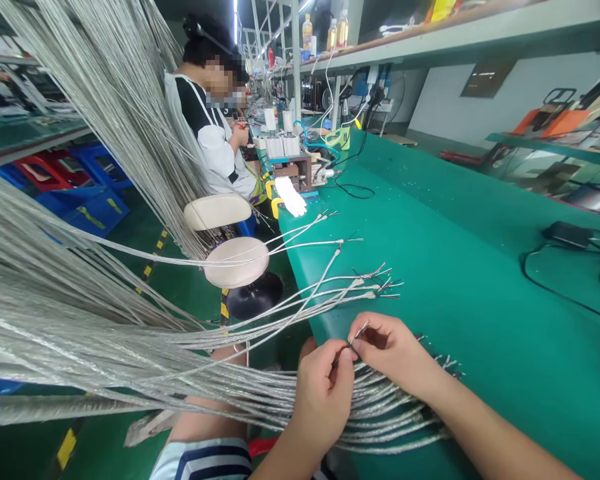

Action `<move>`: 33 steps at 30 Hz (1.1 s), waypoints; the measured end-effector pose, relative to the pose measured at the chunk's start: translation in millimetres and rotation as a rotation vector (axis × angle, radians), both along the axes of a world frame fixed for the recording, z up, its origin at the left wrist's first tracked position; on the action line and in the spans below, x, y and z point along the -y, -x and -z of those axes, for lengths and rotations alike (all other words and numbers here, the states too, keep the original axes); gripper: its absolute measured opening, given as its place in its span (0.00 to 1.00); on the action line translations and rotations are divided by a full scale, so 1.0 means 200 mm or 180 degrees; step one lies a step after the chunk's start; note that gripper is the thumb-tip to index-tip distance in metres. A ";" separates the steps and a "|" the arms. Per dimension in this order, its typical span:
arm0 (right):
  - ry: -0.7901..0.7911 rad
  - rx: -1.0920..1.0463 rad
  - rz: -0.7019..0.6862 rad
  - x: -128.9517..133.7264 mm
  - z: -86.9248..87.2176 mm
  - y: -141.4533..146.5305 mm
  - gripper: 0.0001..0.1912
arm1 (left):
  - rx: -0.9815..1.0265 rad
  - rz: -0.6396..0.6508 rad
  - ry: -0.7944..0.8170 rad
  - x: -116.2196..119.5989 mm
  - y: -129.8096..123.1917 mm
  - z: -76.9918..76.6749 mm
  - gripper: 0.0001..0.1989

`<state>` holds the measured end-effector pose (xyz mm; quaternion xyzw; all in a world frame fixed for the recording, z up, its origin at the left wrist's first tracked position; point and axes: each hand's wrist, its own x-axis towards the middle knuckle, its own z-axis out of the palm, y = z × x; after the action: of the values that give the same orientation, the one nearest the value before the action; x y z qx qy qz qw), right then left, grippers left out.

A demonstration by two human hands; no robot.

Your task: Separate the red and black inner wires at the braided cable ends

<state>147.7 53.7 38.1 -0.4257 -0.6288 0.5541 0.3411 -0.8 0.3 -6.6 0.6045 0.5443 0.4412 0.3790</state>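
Far left, a blue plastic container (93, 210) sits on the green floor, behind a thick curtain of hanging grey cables (110, 113) slanting down from above. Lower down, a dense sheaf of silvery braided cables (130, 340) runs rightward across the wearer's lap, above striped shorts (210, 460), and onto the bench. A round-seated stool (237, 261) with a cream backrest stands by the bench edge; beyond it a co-worker (220, 150) in a pale apron sits with head bent, hands raised in front. On the bench near that person: a white glove (290, 195) at the foot of a small bench-top machine (300, 170). Nearer, the left hand (325, 390) is bent over the sheaf, thumb and forefinger pinched on a stripped cable end (362, 331). Right hand (393, 347) meets it from the other side, fingertips closed on the same end, bare wires poking up between them; the exact split of grip is hard to make out where the fingertips nearly meet. Cable end is held just above the other cables, over the near edge of the bench. Beyond the hands, a loose fan of stripped ends (373, 287) lies on the green bench mat (480, 300), dark and white conductors splayed. Bottles (307, 33) stand on the shelf (430, 37) above. Far right, a black power adapter (567, 235) trails its cord across the mat.
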 end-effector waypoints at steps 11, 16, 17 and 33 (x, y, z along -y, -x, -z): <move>0.0253 -0.0198 0.0104 0.01 -0.01 0.01 0.04 | -0.0117 0.0037 -0.0059 0.01 -0.01 0.01 0.14; 0.0192 -0.0201 0.0170 0.02 -0.02 0.01 0.03 | -0.0212 0.0046 -0.0230 0.02 -0.01 0.01 0.13; 0.0193 -0.0201 0.0216 0.02 -0.02 0.02 0.03 | -0.0243 0.0051 -0.0249 0.02 -0.01 0.00 0.13; 0.0473 -0.1376 0.1025 -0.02 0.07 -0.01 0.04 | 0.0151 0.0002 -0.0020 0.02 0.00 0.02 0.12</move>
<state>148.8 58.0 23.6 -0.4160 -0.4233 0.6153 0.5189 -0.1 -3.0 -10.5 0.5952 0.5336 0.4570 0.3901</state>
